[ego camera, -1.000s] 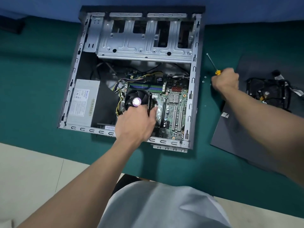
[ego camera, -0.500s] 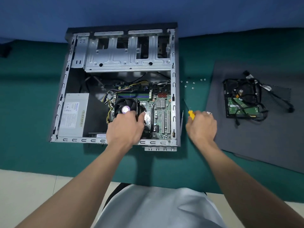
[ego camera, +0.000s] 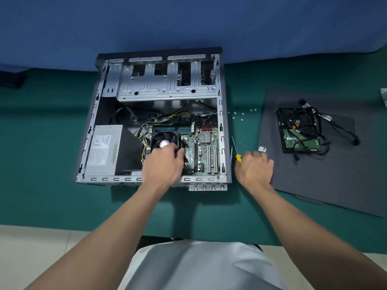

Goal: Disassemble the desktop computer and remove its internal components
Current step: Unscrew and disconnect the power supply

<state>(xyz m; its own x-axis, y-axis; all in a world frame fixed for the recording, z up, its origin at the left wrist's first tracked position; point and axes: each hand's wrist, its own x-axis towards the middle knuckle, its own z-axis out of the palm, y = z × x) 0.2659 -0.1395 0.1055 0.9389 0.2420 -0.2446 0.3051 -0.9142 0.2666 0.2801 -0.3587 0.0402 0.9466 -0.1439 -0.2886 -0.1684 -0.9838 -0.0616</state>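
The open computer case [ego camera: 222, 114] lies flat in the centre of the frame on the green worktop [ego camera: 41, 147]. My left hand [ego camera: 162, 165] reaches inside it at lower centre, its fingers [ego camera: 170, 150] curled over the near edge of the CPU fan [ego camera: 160, 137] on the motherboard [ego camera: 206, 152]. My right hand [ego camera: 254, 170], just right of the case, has its fingers wrapped round the yellow handle of a screwdriver [ego camera: 238, 158], with the shaft angled to the upper left. Loose screws [ego camera: 241, 115] lie above it. At right, a hard drive [ego camera: 299, 140] with cables rests on the dark panel [ego camera: 314, 185].
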